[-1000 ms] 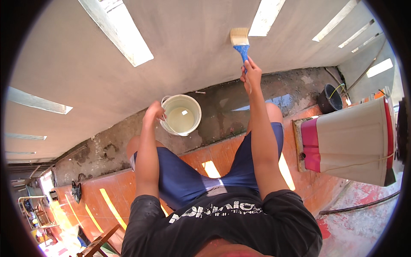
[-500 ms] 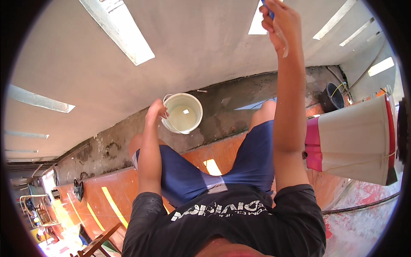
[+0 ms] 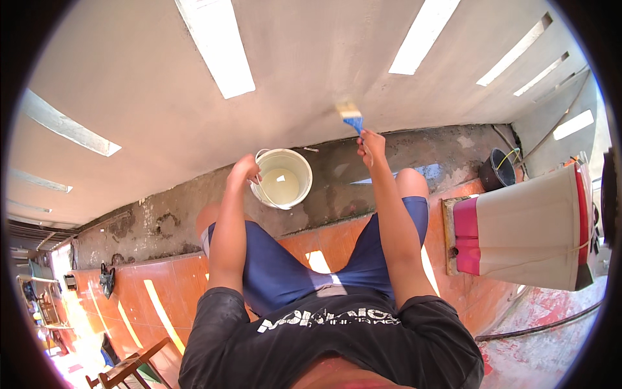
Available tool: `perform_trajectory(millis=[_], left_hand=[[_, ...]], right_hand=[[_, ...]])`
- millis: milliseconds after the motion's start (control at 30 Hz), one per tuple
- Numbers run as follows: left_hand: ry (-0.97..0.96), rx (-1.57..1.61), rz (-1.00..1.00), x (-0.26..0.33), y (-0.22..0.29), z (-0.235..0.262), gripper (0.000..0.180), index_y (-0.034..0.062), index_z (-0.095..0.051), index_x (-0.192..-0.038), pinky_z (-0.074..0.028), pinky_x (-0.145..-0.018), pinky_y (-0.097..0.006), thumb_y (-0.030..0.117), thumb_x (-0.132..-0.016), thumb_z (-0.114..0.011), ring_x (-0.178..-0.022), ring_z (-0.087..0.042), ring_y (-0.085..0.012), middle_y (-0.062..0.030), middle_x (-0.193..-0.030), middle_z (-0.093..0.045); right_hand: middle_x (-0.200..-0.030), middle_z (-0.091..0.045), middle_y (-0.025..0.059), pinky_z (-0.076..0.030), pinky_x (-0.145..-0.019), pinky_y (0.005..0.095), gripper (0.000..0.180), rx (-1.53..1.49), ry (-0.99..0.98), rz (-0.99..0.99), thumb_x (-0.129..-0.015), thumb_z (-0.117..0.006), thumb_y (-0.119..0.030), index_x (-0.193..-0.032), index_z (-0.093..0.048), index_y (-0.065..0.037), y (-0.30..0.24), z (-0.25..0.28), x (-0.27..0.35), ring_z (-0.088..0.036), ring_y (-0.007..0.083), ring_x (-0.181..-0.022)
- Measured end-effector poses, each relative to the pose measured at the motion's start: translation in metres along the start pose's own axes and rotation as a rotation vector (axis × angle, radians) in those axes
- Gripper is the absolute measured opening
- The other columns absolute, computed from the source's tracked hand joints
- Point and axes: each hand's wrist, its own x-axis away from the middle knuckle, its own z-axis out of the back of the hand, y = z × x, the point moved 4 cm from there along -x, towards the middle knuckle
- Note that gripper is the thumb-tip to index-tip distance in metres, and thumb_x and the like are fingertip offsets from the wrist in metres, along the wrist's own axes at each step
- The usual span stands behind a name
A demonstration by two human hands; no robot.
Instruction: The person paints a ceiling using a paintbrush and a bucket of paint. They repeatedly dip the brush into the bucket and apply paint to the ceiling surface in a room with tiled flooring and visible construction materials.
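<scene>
My right hand (image 3: 372, 146) is wrapped round the handle of a blue paintbrush (image 3: 352, 120). Its pale bristles are smeared by motion and lie against or just off the plastered wall (image 3: 298, 71), low down; contact cannot be made out. At the left, my left hand (image 3: 245, 170) is closed on the thin bail of a white bucket (image 3: 307, 183). Pale, watery liquid (image 3: 282, 188) fills part of the bucket, with a bright reflection on its surface. The bucket stands upright on the wet concrete strip between my knees and the wall.
Bright slots (image 3: 217, 48) pierce the wall. Rightward stand a black bucket (image 3: 497, 170) with a yellow-green handle and a large whitish container (image 3: 528, 227) with a pink band. A wooden chair (image 3: 139, 363) is at the lower left, and a dark bag (image 3: 107, 280) lies on the orange tiles (image 3: 194, 285).
My right hand has come down and to the left with the paintbrush, from high on the wall to its lower part. The left hand stays on the bucket's bail.
</scene>
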Motion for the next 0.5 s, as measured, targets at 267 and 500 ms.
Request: perform_trajectory(millis=[267, 500], left_hand=[[-0.017, -0.025, -0.046, 0.003, -0.001, 0.002, 0.021, -0.0052, -0.064, -0.106, -0.06, -0.064, -0.04, 0.011, -0.095, -0.058, -0.075, -0.075, -0.0205, -0.0124, -0.087, -0.076], [0.013, 0.119, -0.158, 0.007, 0.011, -0.004, 0.027, -0.0065, -0.062, -0.112, -0.062, -0.06, -0.039, 0.012, -0.094, -0.064, -0.076, -0.075, -0.0219, -0.014, -0.091, -0.075]], right_hand=[[-0.068, -0.061, 0.0063, -0.036, -0.039, 0.0264, 0.024, 0.544, -0.384, 0.131, -0.092, -0.065, -0.015, -0.106, -0.064, 0.005, 0.014, 0.005, 0.03, -0.047, 0.0098, -0.046], [-0.069, -0.069, 0.0128, -0.051, -0.05, 0.0332, 0.019, 1.087, -0.627, 0.366, -0.083, -0.073, -0.017, -0.088, -0.075, 0.001, 0.056, -0.072, 0.037, -0.062, 0.0176, -0.051]])
